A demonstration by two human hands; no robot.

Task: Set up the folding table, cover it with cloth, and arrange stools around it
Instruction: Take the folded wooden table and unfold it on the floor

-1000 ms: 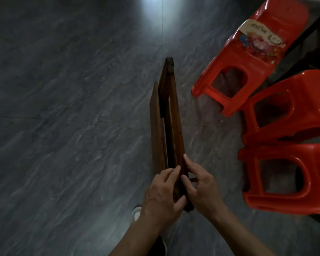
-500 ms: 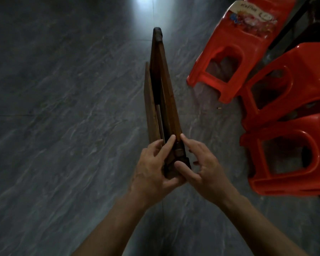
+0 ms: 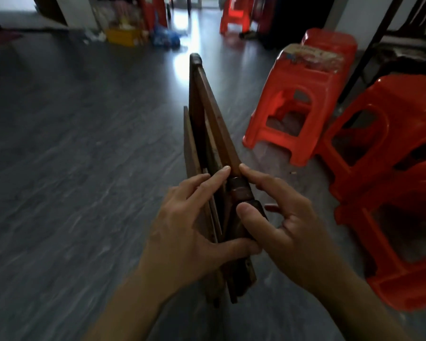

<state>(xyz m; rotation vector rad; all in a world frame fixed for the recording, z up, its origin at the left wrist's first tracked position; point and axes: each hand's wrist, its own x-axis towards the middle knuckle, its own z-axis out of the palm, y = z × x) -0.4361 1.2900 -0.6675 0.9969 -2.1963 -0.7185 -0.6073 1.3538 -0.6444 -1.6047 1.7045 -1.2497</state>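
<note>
Both hands grip the near end of the folded table [image 3: 207, 134]. The left hand [image 3: 190, 225] wraps it from the left, thumb curled under across the near side and fingers laid along the slats. The right hand [image 3: 285, 217] pinches the rounded leg end, thumb on top and forefinger stretched along the right edge.

There is one table, of dark wood, folded flat into a thin stack of boards and legs. It stands on edge in the middle of the view, and whether its lower edge touches the grey floor [image 3: 71, 156] cannot be told. Its long axis runs straight away from the person, the far rounded tip pointing toward the bright patch on the floor.

Four red stools show: three close on the right [image 3: 303, 99] [image 3: 389, 134] [image 3: 408, 242], just beside the table, and one far back [image 3: 234, 16]. A yellow box [image 3: 123, 36] and blue bags [image 3: 166, 38] lie against the far wall.
</note>
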